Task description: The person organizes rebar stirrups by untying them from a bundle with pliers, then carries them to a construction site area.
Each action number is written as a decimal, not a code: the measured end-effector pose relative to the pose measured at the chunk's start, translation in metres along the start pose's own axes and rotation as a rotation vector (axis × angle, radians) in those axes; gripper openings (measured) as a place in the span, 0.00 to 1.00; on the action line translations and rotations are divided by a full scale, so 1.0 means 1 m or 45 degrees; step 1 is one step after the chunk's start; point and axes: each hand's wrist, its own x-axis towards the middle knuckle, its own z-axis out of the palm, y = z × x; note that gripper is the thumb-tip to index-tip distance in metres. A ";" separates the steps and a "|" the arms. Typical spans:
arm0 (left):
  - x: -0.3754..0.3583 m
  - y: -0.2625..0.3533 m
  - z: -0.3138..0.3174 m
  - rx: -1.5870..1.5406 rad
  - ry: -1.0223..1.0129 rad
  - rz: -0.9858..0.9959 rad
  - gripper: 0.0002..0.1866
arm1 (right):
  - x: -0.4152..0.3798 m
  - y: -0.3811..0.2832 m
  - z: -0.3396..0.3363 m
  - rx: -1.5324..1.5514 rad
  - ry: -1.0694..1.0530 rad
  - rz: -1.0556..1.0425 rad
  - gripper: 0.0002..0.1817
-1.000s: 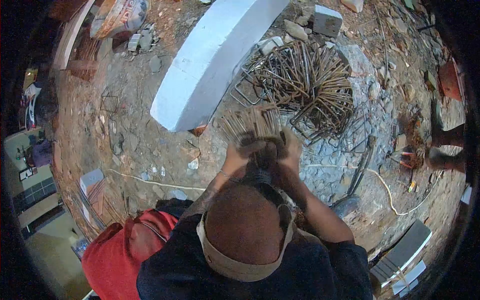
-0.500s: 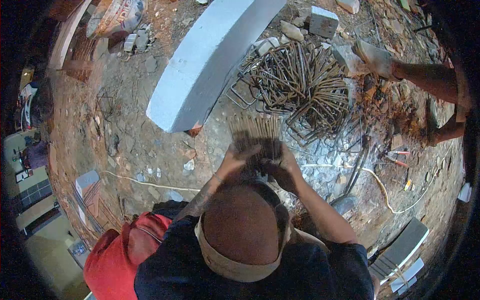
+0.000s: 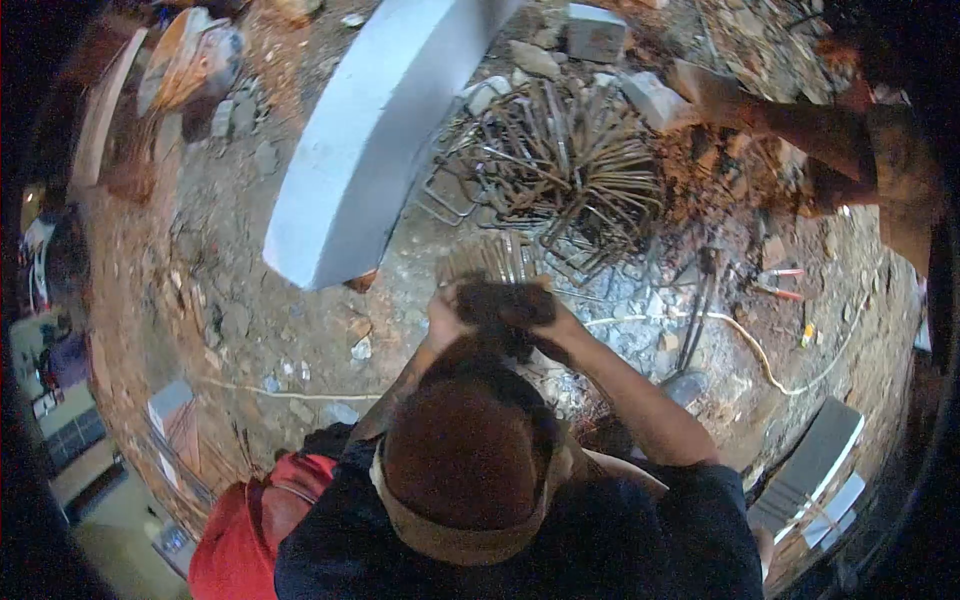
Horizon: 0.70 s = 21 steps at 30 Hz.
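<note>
In front of my chest, a row of bent metal rods is held between my two hands. My left hand grips the left side of the bundle. On its right side, my right hand is closed round it, partly in dark shadow. Just beyond the bundle lies a large tangled pile of bent metal stirrups. Shadow hides the lower part of the bundle and some of my fingers.
A long pale block lies left of the pile. Another person's arm and leg are at the right. Red-handled pliers, a pale cable and a grey block lie on the rubble ground.
The view has shifted, so the pile and blocks appear further left. Both my hands still hold the bundle. The other person's foot remains beside the pile.
</note>
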 end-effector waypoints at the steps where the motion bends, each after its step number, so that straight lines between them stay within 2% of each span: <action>1: -0.001 -0.002 0.000 0.168 0.017 0.074 0.29 | -0.005 0.006 -0.005 0.074 -0.001 -0.097 0.32; 2: -0.004 -0.003 0.008 0.337 0.043 0.146 0.30 | -0.007 0.009 -0.011 0.067 0.027 -0.097 0.32; 4: -0.016 0.020 0.017 2.584 0.074 0.065 0.26 | -0.003 0.011 -0.018 -0.633 0.102 0.093 0.39; 5: 0.002 0.010 -0.033 2.473 0.056 0.172 0.27 | -0.007 -0.012 -0.012 -1.017 0.224 -0.005 0.45; 6: 0.019 -0.001 -0.084 2.364 0.029 0.274 0.28 | -0.012 -0.036 -0.002 -1.016 0.228 -0.006 0.45; 8: 0.019 -0.009 -0.059 0.501 -0.205 0.066 0.37 | -0.018 -0.062 0.008 -1.307 0.386 -0.260 0.38; 9: 0.012 -0.007 -0.031 0.499 -0.204 0.070 0.37 | -0.018 -0.064 0.009 -1.404 0.442 -0.345 0.36; 10: -0.001 -0.001 0.006 0.425 -0.122 0.045 0.39 | -0.017 -0.052 0.003 -1.246 0.510 -0.473 0.33; 11: -0.005 0.006 0.003 0.387 -0.068 0.051 0.40 | -0.015 -0.054 0.005 -1.079 0.564 -0.601 0.31; 12: -0.010 0.013 0.001 0.350 -0.015 0.059 0.41 | -0.017 -0.060 0.007 -1.069 0.532 -0.612 0.31; 13: -0.005 0.021 -0.042 1.466 -0.162 0.579 0.39 | -0.023 -0.087 0.015 -1.291 0.448 -0.396 0.29; 14: 0.002 0.017 -0.053 1.439 -0.288 0.721 0.40 | -0.025 -0.102 0.020 -1.512 0.364 -0.180 0.27; 15: 0.009 0.014 -0.064 1.404 -0.420 0.861 0.40 | -0.023 -0.099 0.021 -1.555 0.478 -0.243 0.21; 16: 0.013 0.012 -0.064 1.363 -0.555 0.993 0.42 | -0.020 -0.097 0.019 -1.556 0.464 -0.260 0.21; 18: 0.018 0.008 -0.066 1.246 -0.646 1.000 0.45 | -0.021 -0.096 0.012 -1.285 0.560 -0.340 0.17; 19: 0.017 0.006 -0.062 1.203 -0.678 0.999 0.46 | -0.025 -0.101 0.009 -1.367 0.525 -0.456 0.13; 21: 0.012 0.005 -0.057 1.175 -0.582 0.934 0.46 | -0.026 -0.089 -0.008 -1.293 0.524 -0.490 0.12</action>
